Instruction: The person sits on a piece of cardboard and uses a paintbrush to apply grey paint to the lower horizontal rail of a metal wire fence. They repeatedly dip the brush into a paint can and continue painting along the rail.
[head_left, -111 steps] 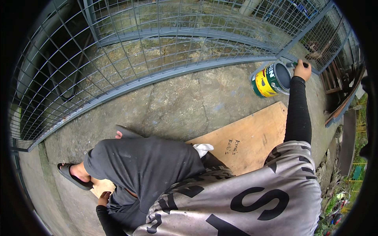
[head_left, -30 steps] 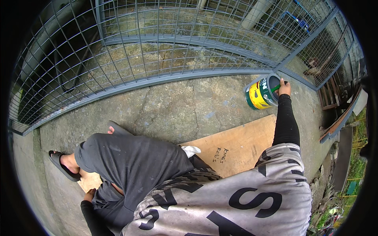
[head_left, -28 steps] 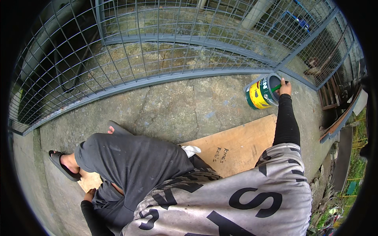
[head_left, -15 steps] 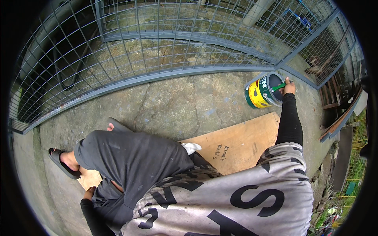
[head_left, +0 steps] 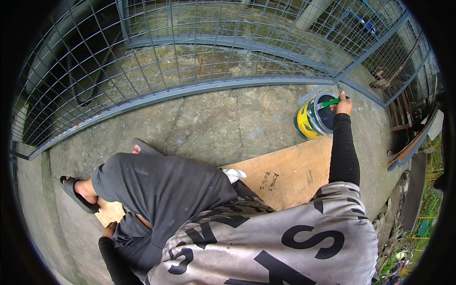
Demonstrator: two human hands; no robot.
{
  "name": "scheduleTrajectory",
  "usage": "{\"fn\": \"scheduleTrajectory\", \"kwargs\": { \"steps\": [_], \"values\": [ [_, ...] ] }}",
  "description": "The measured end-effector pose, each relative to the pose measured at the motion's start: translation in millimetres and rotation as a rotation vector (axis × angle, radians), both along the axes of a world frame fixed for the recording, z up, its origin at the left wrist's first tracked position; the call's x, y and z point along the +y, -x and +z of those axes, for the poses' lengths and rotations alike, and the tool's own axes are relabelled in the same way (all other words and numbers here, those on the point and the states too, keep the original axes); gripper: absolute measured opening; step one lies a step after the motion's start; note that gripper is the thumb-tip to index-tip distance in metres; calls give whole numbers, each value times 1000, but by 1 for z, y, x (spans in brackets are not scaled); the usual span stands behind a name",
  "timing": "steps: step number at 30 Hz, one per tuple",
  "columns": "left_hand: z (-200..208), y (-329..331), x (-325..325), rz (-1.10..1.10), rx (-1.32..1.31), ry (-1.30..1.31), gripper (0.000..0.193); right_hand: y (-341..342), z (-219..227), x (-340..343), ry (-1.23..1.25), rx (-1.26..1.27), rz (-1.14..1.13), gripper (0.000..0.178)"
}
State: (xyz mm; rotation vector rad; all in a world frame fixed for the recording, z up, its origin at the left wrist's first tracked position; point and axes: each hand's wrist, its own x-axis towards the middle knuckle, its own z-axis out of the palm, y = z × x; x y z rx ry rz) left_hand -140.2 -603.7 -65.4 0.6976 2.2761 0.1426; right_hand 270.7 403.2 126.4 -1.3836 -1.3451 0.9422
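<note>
At the right, my right hand (head_left: 344,105) is closed round the green handle of a paintbrush (head_left: 329,102). The brush lies across the mouth of an open paint can (head_left: 308,124), its metal band and bristle end at the left side of the rim. Dark grey paint shows inside the can, which has a green and yellow label and stands on the concrete. Down at the lower left, my left hand (head_left: 109,230) rests against my grey trousers (head_left: 161,183); its fingers are mostly hidden.
A grey wire-mesh panel (head_left: 209,86) with a metal frame stretches across the far side. Under me lies a wooden board (head_left: 289,178) on cracked concrete (head_left: 204,123). A white cloth (head_left: 234,175) hangs by my hip. Wooden slats (head_left: 398,116) and scrap stand at the right.
My right hand has shifted slightly left and raised the brush to the can's rim, showing its metal band. The can is tilted differently, its mouth facing more upward. My left hand stays put.
</note>
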Motion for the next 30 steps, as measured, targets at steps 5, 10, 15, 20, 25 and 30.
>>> {"fn": "scheduleTrajectory", "kwargs": {
  "steps": [5, 10, 15, 20, 25, 30],
  "values": [
    [-44, 12, -58, 139, -26, -45, 36, -9, -16, 0, 17, 65, -103, 41],
    [-52, 17, -59, 168, -60, -75, 38, -19, -8, -8, 111, 125, -126, 39],
    [-22, 6, -35, 100, -41, -40, 39, -4, -13, -13, 152, 276, -79, 37],
    [16, -5, -38, 113, -15, -34, 40, 37, -24, -35, 169, 352, 20, 38],
    [39, -10, 45, -67, 16, 1, 39, 55, -2, -73, 110, 354, 57, 37],
    [52, -15, 43, -53, 32, 31, 38, 90, -3, -103, 158, 382, 169, 33]
  ]
}}
